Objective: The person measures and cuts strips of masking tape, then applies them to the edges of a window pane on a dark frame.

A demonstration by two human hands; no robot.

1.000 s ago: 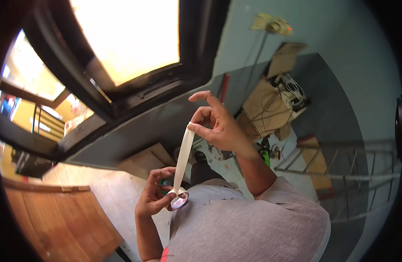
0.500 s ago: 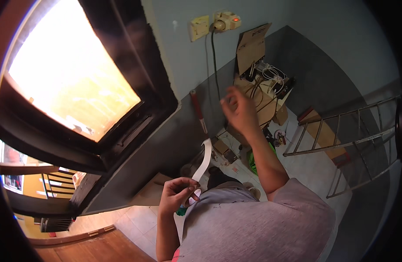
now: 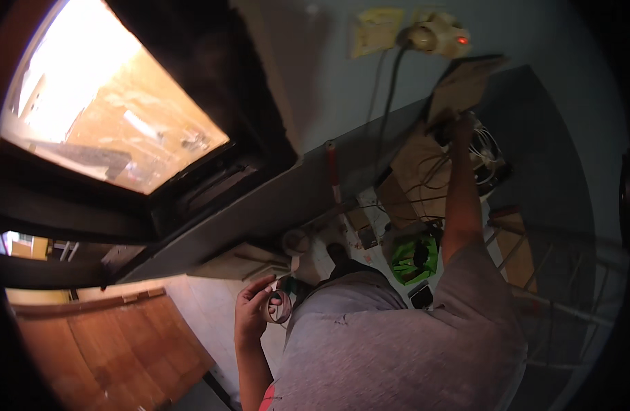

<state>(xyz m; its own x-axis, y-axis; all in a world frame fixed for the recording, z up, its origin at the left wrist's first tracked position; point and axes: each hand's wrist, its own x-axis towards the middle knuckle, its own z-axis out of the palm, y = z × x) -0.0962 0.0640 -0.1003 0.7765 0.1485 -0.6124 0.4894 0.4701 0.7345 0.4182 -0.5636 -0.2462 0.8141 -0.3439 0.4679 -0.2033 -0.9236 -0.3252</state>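
1. The right arm has swung away to full stretch; its hand (image 3: pixel 461 128), raised in front of the body half a second ago, now reaches the base of an upright brown cardboard flap (image 3: pixel 459 94). Whether its fingers are apart or clamped on something, I cannot tell (it is dark and blurred there).
2. The left hand (image 3: pixel 249 307) is therefore alone in holding the ring-shaped roll of pale tape (image 3: pixel 286 312), fingers clamped on it beside the grey shirt. The long loose strip seen earlier is no longer clear.
3. Around them, largest first: a black window frame (image 3: pixel 205 75), a brown wooden panelled surface (image 3: pixel 116 342) and a grey metal ladder (image 3: pixel 561 307).
4. Smaller: a crumpled bright-green plastic bag (image 3: pixel 405 264) on the floor.
5. Closest to the right hand, coiled white cables (image 3: pixel 489 145) crowd its reach.
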